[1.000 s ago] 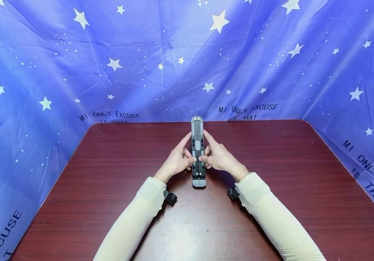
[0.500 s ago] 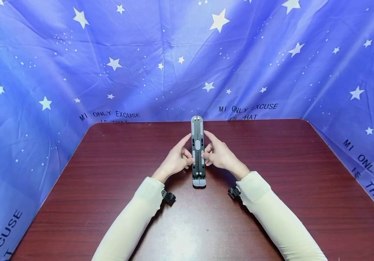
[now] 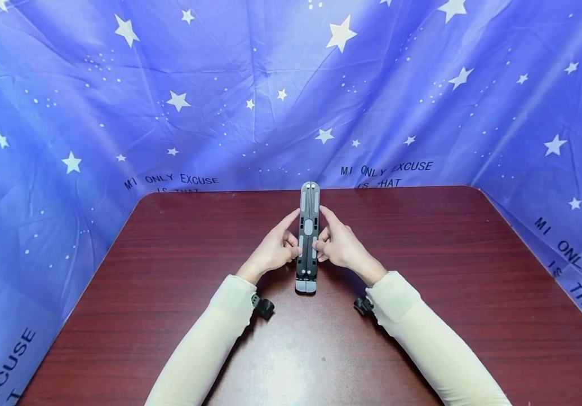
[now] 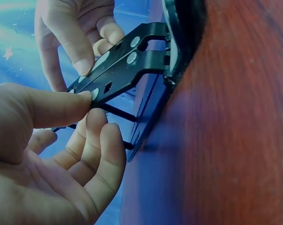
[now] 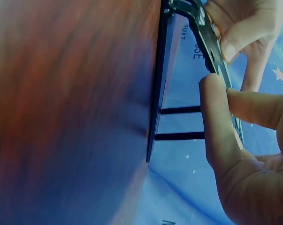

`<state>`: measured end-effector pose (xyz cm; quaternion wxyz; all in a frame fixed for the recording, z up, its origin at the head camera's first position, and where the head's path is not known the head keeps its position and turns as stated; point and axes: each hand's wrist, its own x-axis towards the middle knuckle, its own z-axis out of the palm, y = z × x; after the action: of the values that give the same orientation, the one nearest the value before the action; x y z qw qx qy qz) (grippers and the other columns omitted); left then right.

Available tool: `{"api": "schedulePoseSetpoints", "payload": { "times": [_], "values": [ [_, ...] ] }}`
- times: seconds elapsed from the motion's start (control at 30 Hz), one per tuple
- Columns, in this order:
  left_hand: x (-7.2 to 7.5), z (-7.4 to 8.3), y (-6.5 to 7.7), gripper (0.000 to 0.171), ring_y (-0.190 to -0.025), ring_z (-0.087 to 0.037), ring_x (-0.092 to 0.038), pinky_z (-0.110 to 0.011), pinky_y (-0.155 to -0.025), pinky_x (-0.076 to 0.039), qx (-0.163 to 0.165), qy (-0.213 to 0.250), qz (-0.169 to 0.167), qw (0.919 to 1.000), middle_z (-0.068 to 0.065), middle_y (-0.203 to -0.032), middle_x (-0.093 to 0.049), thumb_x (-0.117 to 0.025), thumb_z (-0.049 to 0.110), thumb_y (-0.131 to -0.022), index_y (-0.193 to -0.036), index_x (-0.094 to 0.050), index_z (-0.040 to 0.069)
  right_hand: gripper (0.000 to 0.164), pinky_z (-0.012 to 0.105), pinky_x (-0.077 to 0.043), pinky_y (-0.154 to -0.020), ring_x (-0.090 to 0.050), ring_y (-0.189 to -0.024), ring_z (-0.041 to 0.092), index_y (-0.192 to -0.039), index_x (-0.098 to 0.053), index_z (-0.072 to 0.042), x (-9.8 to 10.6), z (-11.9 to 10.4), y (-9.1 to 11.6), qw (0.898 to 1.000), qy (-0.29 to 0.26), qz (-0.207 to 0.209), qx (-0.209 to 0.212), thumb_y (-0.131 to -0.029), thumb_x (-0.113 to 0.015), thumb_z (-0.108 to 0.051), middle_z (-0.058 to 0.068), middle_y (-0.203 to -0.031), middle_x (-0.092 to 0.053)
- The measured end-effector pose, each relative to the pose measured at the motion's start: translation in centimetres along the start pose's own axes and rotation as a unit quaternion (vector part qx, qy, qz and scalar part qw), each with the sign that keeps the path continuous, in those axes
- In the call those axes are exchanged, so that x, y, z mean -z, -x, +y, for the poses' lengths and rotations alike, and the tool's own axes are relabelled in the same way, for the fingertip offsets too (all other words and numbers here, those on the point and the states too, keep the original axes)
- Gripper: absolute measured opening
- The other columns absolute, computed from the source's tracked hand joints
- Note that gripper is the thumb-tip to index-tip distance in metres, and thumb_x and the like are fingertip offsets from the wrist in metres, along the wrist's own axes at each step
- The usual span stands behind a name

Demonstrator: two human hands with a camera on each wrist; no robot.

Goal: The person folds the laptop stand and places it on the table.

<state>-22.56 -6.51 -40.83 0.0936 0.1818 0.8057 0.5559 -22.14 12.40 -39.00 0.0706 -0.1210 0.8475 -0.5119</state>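
A narrow, folding black laptop stand (image 3: 308, 254) with grey pads rests on the table, pointing away from me. Its two upper rails lie side by side, raised at a slant over the base, and thin black struts (image 5: 181, 136) show below them in the right wrist view. My left hand (image 3: 272, 248) pinches the left rail, thumb on top and curled fingers beneath. On the opposite side my right hand (image 3: 343, 245) pinches the right rail the same way. Both index fingers reach forward along the sides. The rails (image 4: 125, 70) nearly meet, with a thin seam between them.
The dark red wooden table (image 3: 169, 338) spreads around the stand. Blue cloth (image 3: 250, 67) with white stars and lettering hangs behind and along both sides. A black wrist mount (image 3: 263, 307) sits at the left cuff, another mount (image 3: 364, 304) at the right.
The stand has turned slightly: its far end has shifted a little right and its near end a little left. Both hands keep their places at its sides.
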Motion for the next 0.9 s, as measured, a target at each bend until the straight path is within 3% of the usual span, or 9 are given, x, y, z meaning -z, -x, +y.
{"api": "schedulePoseSetpoints", "payload": {
  "times": [0.27,0.43,0.6,0.7,0.9],
  "values": [
    [0.4,-0.1,-0.1,0.093,-0.053,-0.019,-0.053,-0.046,-0.050,-0.051,-0.010,-0.002,-0.019,0.9998,-0.011,-0.072,-0.057,-0.060,-0.014,-0.080,-0.153,-0.021,0.028,0.090,0.041,-0.057,-0.059,-0.066,-0.063,0.033,-0.154,-0.011,-0.016,-0.5,-0.3,0.2,1.000,-0.003,0.011,-0.020,-0.085,-0.063,0.008,0.017,-0.076,-0.061],
    [0.5,0.0,-0.1,0.092,-0.057,-0.025,-0.056,-0.042,-0.050,-0.052,-0.012,-0.017,-0.019,0.9996,-0.011,-0.074,-0.058,-0.063,-0.011,-0.081,-0.154,-0.021,0.026,0.089,0.043,-0.056,-0.058,-0.067,-0.060,0.030,-0.154,-0.011,-0.015,0.3,-0.4,0.2,1.000,-0.007,-0.007,-0.013,-0.086,-0.066,0.001,0.019,-0.076,-0.063],
    [0.6,0.1,0.5,0.089,-0.064,-0.019,-0.060,-0.030,-0.062,-0.052,-0.011,-0.087,-0.007,0.9961,-0.007,-0.080,-0.060,-0.073,0.000,-0.080,-0.152,-0.026,0.023,0.089,0.040,-0.056,-0.057,-0.067,-0.062,0.028,-0.154,-0.013,-0.014,2.1,0.3,-0.4,0.999,0.040,-0.012,0.034,-0.087,-0.071,-0.020,0.013,-0.078,-0.067],
    [0.7,0.2,1.2,0.090,-0.069,-0.015,-0.060,-0.029,-0.068,-0.050,-0.007,-0.127,-0.013,0.9918,-0.006,-0.087,-0.060,-0.078,0.007,-0.078,-0.152,-0.029,0.022,0.091,0.037,-0.055,-0.059,-0.067,-0.067,0.027,-0.153,-0.017,-0.016,3.3,0.8,-1.1,0.995,0.071,-0.009,0.065,-0.084,-0.074,-0.028,0.008,-0.083,-0.068],
    [0.8,0.3,2.5,0.095,-0.082,-0.016,-0.059,-0.030,-0.074,-0.049,-0.008,-0.207,-0.030,0.9779,-0.005,-0.099,-0.059,-0.083,0.020,-0.074,-0.152,-0.028,0.020,0.099,0.037,-0.052,-0.075,-0.065,-0.081,0.021,-0.153,-0.021,-0.024,5.3,1.3,-3.3,0.988,0.087,-0.043,0.119,-0.075,-0.083,-0.027,0.015,-0.109,-0.063]
  ]
}}
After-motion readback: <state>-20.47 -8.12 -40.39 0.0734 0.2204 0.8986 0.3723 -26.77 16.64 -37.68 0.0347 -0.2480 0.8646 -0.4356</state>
